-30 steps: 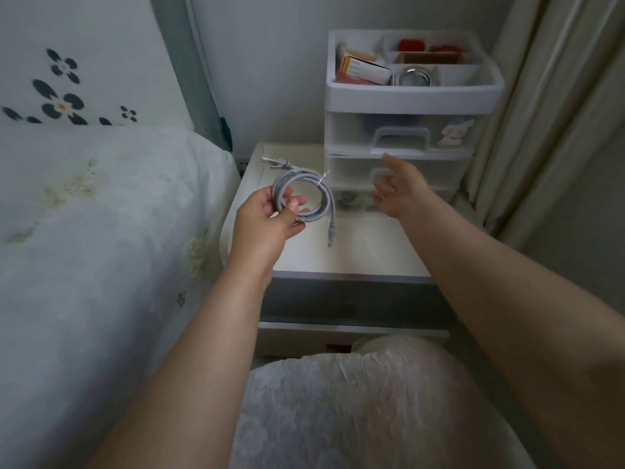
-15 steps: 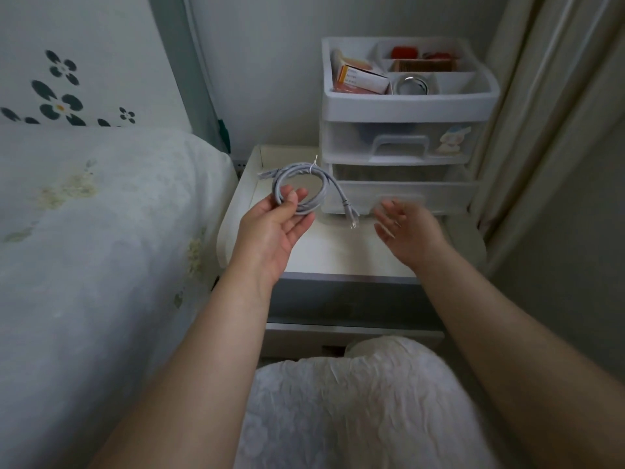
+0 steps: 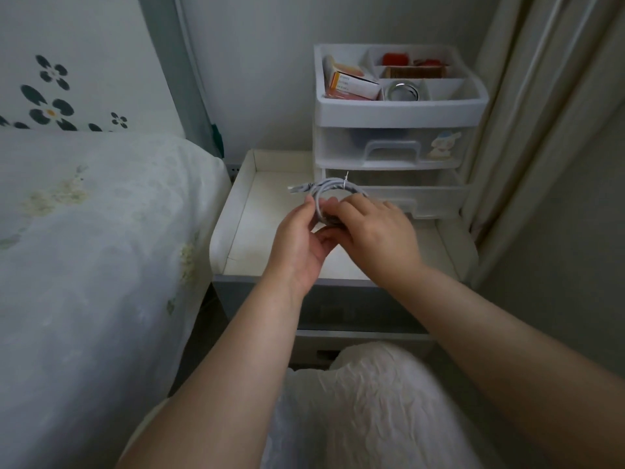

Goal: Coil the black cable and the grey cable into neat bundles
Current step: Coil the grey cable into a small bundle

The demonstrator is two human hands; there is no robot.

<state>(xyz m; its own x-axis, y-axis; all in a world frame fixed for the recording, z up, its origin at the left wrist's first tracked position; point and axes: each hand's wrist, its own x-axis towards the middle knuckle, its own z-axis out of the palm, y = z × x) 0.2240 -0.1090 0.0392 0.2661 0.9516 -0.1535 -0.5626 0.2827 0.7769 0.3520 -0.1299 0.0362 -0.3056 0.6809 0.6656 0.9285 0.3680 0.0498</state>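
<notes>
Round grey cable [image 3: 329, 187] coil in both hands

White bedside table [image 3: 243, 238], raised rim at left and back. White plastic drawer unit [image 3: 392, 154] standing on right rear of top, against wall. Bed [image 3: 101, 248] with pale floral cover alongside, left.
</notes>
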